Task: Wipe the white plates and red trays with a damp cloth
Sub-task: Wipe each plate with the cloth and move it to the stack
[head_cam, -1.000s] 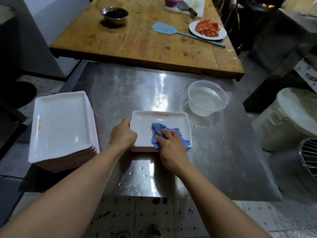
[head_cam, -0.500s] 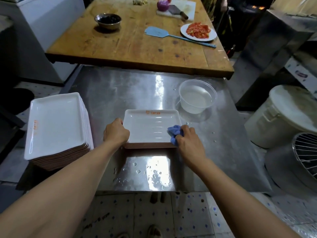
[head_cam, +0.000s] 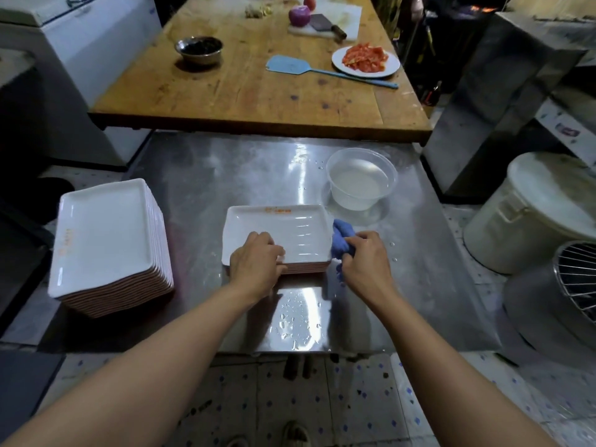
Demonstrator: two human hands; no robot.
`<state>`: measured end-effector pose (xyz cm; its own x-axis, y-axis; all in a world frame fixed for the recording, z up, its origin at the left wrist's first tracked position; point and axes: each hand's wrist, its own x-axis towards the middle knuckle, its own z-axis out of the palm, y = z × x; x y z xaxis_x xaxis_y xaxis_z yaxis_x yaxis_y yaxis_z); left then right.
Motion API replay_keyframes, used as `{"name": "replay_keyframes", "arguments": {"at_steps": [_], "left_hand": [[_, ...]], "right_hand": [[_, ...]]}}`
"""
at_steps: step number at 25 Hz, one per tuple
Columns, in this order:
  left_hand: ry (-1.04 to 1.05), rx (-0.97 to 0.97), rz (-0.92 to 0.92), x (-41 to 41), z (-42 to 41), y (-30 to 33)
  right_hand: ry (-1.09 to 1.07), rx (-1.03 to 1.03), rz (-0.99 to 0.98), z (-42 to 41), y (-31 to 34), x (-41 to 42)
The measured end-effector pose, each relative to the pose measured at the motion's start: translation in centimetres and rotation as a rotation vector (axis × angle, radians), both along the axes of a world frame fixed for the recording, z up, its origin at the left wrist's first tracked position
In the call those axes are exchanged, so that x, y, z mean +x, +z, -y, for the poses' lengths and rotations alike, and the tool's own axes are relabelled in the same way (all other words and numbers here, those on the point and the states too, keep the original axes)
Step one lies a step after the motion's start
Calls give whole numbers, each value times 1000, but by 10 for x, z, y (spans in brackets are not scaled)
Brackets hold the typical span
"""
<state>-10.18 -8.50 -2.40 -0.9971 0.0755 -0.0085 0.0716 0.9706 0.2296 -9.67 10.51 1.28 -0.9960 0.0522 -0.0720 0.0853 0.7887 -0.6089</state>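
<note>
A white rectangular plate (head_cam: 290, 230) with a red underside tops a short stack in the middle of the steel table (head_cam: 225, 175). My left hand (head_cam: 256, 262) grips that plate's near edge, fingers curled over the rim. My right hand (head_cam: 366, 258) holds the bunched blue cloth (head_cam: 342, 238) just off the plate's right edge. Wet streaks show on the plate's surface. A tall stack of the same white plates (head_cam: 103, 233) stands at the table's left.
A clear plastic bowl of water (head_cam: 361, 179) sits behind the plate to the right. Water drops lie on the table's near edge. A wooden table (head_cam: 258, 91) behind carries a metal bowl, blue spatula and tomato plate. A white bucket (head_cam: 535, 214) stands at right.
My right hand drew the cloth off the plate's surface to its right edge and bunched it. My left hand slid from the plate's left corner along the near edge toward the middle.
</note>
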Motion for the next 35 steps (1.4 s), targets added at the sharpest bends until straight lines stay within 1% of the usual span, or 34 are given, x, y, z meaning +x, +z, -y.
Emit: {"name": "replay_keyframes", "arguments": {"at_steps": [2, 4, 7, 10, 12, 17, 23, 27, 30, 32, 35], "left_hand": [[-37, -104, -37, -3, -5, -5], [-53, -115, -59, -5, -7, -8], [-65, 6, -110, -4, -2, 0], [-105, 128, -260, 1, 0, 11], [-109, 144, -324, 0, -1, 20], [-80, 151, -374, -13, 2, 48], [55, 401, -382, 3, 32, 97], [141, 705, -363, 23, 68, 128], [161, 866, -322, 38, 90, 144], [163, 956, -300, 46, 94, 151], [156, 1059, -283, 57, 100, 160]], "right_hand": [[-35, -37, -3, -3, -2, 3], [-45, -60, 2, -6, -4, 5], [-60, -77, -8, -8, -3, 8], [-82, -104, -33, -9, -1, 9], [-101, -115, -45, -8, 3, 11], [-133, -188, -103, 0, 20, 16], [-136, -240, -322, 32, 76, 20], [-86, -258, -457, 70, 119, 29], [11, -289, -553, 104, 145, 39], [67, -273, -607, 125, 154, 44], [43, -202, -688, 153, 162, 48]]}}
